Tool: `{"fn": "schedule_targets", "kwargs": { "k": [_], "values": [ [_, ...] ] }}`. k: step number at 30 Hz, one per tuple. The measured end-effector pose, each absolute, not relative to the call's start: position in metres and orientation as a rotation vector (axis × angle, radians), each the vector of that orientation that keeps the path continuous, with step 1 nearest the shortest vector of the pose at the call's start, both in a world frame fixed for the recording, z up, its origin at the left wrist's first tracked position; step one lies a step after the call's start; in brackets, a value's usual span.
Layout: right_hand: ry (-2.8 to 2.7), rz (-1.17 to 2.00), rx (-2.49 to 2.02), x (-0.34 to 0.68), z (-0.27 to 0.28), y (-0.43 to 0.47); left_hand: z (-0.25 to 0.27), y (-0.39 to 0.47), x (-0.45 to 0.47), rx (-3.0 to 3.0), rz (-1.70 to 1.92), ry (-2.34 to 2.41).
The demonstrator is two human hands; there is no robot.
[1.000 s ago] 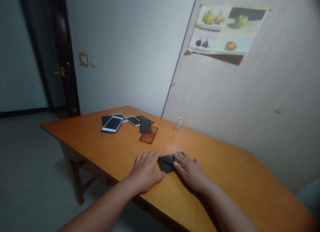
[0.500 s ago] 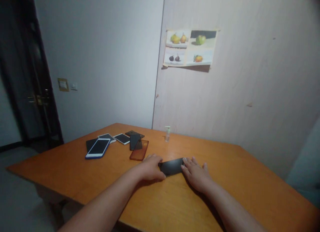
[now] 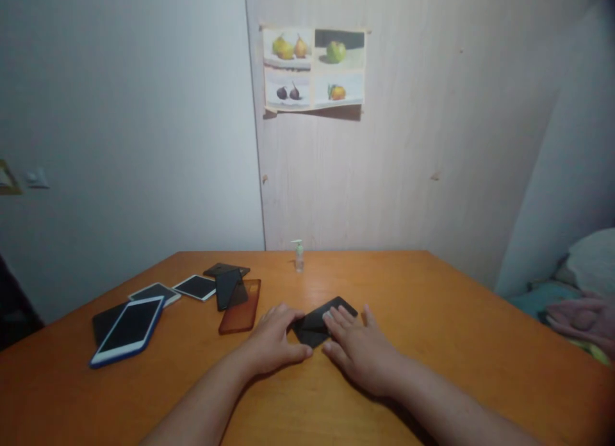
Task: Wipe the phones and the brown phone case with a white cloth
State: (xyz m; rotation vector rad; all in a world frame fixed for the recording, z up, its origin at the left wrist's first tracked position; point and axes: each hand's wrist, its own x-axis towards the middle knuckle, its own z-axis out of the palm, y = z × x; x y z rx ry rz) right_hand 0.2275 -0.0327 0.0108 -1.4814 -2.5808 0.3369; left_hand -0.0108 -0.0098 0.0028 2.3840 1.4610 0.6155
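Found a flat, dark, phone-like slab (image 3: pixel 314 325) lying on the table (image 3: pixel 423 369), on the near side of the pump bottle (image 3: pixel 299 258) and a little to its right. Saw its long axis slant from a near end almost straight before the bottle to a far end right of it. Could not tell reflection from fold in the diagonal across its face.

Noted the left hand (image 3: pixel 271 339) at the near end, left of the bottle, thumb and forefinger parted around a corner; could not tell a light touch from a pinch. Noted the right hand (image 3: pixel 362 356) farther over the slab, right of the bottle, fingers stretched out, tips on the upper face, not curled around it.

Saw, left of the bottle, a translucent red-brown case (image 3: pixel 240 318) overlapping a black slab (image 3: pixel 227 291). Made out, farther left of the bottle, two white-framed phones (image 3: pixel 196 288) and, closest to the near edge, a blue-edged phone (image 3: pixel 129 330). Above the bottle, saw a fruit poster (image 3: pixel 314 69) on the wall. Found no readable brand, label or writing, on bottle, phones or poster.
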Motion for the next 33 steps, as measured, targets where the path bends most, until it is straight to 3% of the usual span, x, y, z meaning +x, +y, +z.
{"fn": "schedule_targets", "kwargs": {
  "k": [4,11,17,23,29,33],
  "values": [
    [-2.417,0.254,-1.762,0.234,0.01,-0.023,0.007,-0.01,-0.008,2.385,0.597,1.447],
    [-2.655,0.44,-1.313,0.223,0.021,-0.05,0.003,-0.007,-0.008,2.395,0.623,1.409],
    [-2.396,0.219,-1.805,0.24,0.015,-0.026,0.003,-0.005,-0.007,2.36,0.623,1.423],
    [-2.668,0.421,-1.321,0.224,0.024,-0.053,0.002,-0.006,-0.006,2.366,0.625,1.432],
    [-2.461,0.23,-1.723,0.237,0.022,-0.034,0.002,-0.006,-0.006,2.38,0.606,1.432],
    [-2.598,0.334,-1.496,0.229,0.022,-0.044,0.002,-0.006,-0.004,2.355,0.647,1.43]
  ]
}}
